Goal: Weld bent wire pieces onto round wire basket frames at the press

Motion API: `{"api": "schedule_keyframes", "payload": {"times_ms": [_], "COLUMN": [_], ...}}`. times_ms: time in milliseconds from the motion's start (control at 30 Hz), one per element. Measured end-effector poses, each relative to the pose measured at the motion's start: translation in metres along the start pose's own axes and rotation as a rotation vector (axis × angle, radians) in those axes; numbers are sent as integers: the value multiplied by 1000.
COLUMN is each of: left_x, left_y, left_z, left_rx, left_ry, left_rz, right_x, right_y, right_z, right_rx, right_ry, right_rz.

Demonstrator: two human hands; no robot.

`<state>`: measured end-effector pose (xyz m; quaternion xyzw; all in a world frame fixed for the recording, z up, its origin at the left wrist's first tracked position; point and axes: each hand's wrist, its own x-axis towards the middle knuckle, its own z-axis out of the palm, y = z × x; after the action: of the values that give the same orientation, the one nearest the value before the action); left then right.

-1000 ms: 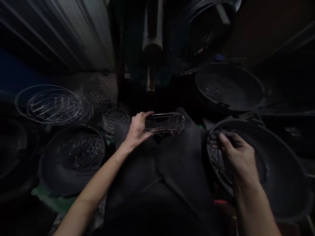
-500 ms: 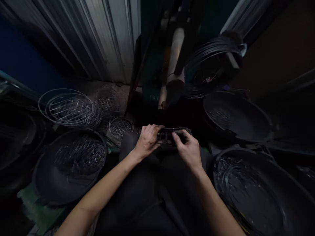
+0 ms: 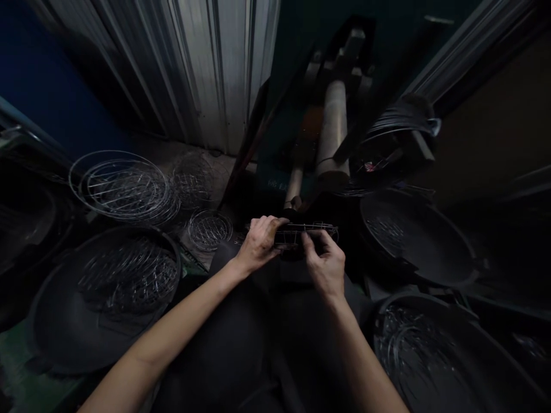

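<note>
And here at the centre, the left hand is clasping the left end of a wire frame, its digits spanning the frame from above and below. Over on the other end, the right hand is working in a narrow pinch, thumb and finger meeting at the front wires; whether they are gripping the frame itself or a small piece of their own, I cannot tell in this gloom. The frame is sitting between the two hands, beyond the dark-clothed knees, showing just below the tip of a metal rod and a thicker cylinder

Out to the left, a dark basin is carrying a tangle of wire grids, bunching toward its far right rim. Past that rim, a stack of round racks is lying askew, with a smaller round rack resting nearer the knees. Across to the right, the near basin is holding bent wires along its left edge, while the far basin is keeping small wire pieces by its left wall, and a wire coil is looming behind
</note>
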<state>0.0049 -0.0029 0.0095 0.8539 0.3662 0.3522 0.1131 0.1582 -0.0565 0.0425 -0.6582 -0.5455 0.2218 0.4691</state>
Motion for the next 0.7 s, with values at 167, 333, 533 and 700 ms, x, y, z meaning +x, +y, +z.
{"api": "schedule_keyframes", "payload": {"times_ms": [167, 333, 533, 700], "left_x": [9, 16, 22, 22], "left_y": [-10, -18, -26, -28], "left_z": [3, 4, 8, 9], "left_rx": [-20, -16, 21, 50], "left_ry": [36, 43, 59, 47], "left_rz": [7, 31, 73, 56], "right_x": [12, 20, 27, 26], "right_y": [-1, 3, 6, 9], "right_z": [4, 10, 15, 15], "right_rx": [0, 14, 32, 42], "right_ry": [4, 5, 16, 25], "right_rz": [-30, -24, -43, -63]}}
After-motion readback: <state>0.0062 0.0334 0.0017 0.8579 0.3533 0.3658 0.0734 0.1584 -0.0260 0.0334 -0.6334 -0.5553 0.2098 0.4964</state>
